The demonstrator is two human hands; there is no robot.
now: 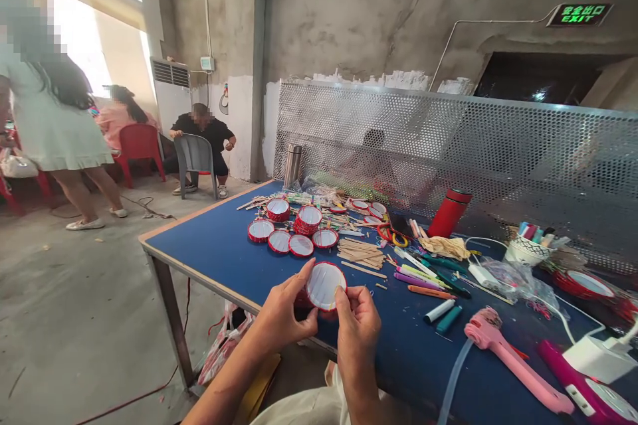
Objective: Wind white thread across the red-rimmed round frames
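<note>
Between my hands, over the table's front edge, is a small toy drum (325,287) with a white head and a red rim. My left hand (285,311) grips its left side, thumb below and fingers along the upper edge. My right hand (359,322) is closed on the lower right, its thumb pressing on the rim. Just beyond lie several similar drums (301,246), some stacked. Flat wooden sticks (359,252) lie in a pile to their right, with several markers (421,275) farther right.
On the blue table (199,239), a pink glue gun (521,362) with a glue stick lies at right, near a magenta power strip (568,372). A red thermos (448,214), steel flask (293,166) and pen cup (527,251) stand farther back, before a perforated metal panel (498,153). Other people are at left.
</note>
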